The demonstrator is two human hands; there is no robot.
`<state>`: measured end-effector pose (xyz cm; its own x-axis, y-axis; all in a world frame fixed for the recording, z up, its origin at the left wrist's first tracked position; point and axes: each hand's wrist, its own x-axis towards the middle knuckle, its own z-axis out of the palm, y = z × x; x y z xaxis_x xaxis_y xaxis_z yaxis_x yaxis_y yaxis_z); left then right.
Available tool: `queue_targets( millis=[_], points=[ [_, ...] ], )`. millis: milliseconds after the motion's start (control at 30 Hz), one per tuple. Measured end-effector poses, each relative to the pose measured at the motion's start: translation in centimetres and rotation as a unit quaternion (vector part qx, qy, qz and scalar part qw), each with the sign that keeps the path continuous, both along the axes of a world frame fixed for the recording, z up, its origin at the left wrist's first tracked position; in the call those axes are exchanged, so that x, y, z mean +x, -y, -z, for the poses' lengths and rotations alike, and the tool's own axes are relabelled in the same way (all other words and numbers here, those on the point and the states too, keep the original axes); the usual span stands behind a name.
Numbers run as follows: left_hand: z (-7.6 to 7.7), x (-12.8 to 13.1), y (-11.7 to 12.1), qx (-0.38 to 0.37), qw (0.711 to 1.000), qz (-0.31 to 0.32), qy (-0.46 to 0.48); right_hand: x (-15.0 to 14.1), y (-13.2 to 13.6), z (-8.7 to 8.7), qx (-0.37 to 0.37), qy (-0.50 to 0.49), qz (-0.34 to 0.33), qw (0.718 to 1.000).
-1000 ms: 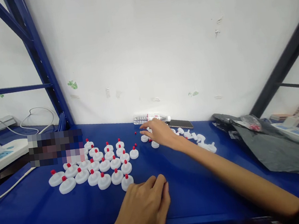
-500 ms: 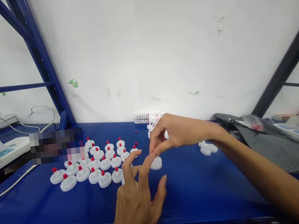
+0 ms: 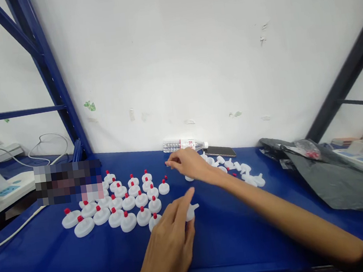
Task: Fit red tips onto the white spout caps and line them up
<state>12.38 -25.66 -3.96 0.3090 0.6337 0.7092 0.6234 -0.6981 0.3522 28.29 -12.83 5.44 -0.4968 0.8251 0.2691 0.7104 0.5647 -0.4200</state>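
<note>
Wall: white, closing off the far side; no reaching past the back edge.
Worktop: blue; broad open stretch right of the left hand, reaching as far as the grey bag; front edge running across below.
Grey bag: draped over the right end, well apart from both hands.
Capped pieces: close-packed at left, red tips up; nearest ones just beside the left hand, so little room that way.
Bare pieces: loosely strewn right of centre, toward the back.
Left hand: fingers closed around a held piece, low over the front half.
Right hand: stretched to the back centre; fingers narrow, tips near together; cannot tell about a cap between. Probably at the cap-fetching step.
Bottle: lying along the wall, just behind the right hand, limiting room there.
Held piece: nozzle uncovered, pointing right; likely calling for a steady grip and a cap brought squarely onto the tip.
Red cap: loose between the capped pieces and the right hand; tiny, probably needing a fingertip pinch.
</note>
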Motion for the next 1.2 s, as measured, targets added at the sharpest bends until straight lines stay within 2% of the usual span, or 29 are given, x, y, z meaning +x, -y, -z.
queue_targets(
  millis=[67, 167, 300, 400, 533, 633, 733, 867, 967, 1033, 1133, 1200],
  points=[
    [0.0, 0.0, -0.1, 0.003, 0.999, 0.015, -0.029, -1.3, -0.3, 1.9, 0.040, 0.019, 0.052, 0.998],
    [-0.3, 0.1, -0.1, 0.015, 0.998, 0.042, -0.054, -2.5, -0.4, 3.6, 0.047, 0.045, 0.057, 0.996],
    [-0.5, 0.2, 0.0, 0.016, 0.997, 0.057, -0.052, -2.7, -0.2, 4.4, 0.047, 0.076, 0.054, 0.995],
    [-0.6, 0.2, 0.0, -0.008, 0.998, 0.046, -0.045, -2.3, -0.3, 4.7, 0.047, 0.073, 0.053, 0.995],
    [-0.6, 0.0, 0.2, -0.021, 0.998, 0.027, -0.045, -1.2, -0.3, 4.2, 0.038, 0.036, 0.041, 0.998],
    [-0.6, 0.1, 0.4, -0.007, 0.999, 0.016, -0.042, 0.0, 0.7, 2.7, 0.017, -0.004, 0.024, 1.000],
    [-0.6, 0.1, 0.4, -0.009, 0.999, -0.003, -0.036, 1.7, 3.4, 0.8, -0.027, -0.086, 0.025, 0.996],
    [-0.6, 0.1, 0.5, -0.047, 0.998, -0.025, -0.023, 4.2, 8.0, -0.6, -0.129, -0.216, 0.010, 0.968],
    [-0.6, 0.1, 0.6, -0.061, 0.998, -0.015, -0.011, 5.0, 10.3, -0.3, -0.194, -0.290, 0.013, 0.937],
    [-0.5, 0.1, 0.6, -0.057, 0.998, -0.008, -0.011, 4.7, 11.0, 0.4, -0.208, -0.321, 0.016, 0.924],
    [-0.5, 0.1, 0.6, -0.046, 0.999, -0.009, -0.008, 3.7, 11.2, 1.6, -0.218, -0.332, 0.003, 0.918],
    [-0.5, 0.0, 0.5, -0.051, 0.999, -0.006, -0.003, 3.0, 11.3, 2.1, -0.202, -0.319, 0.003, 0.926]
  ],
)
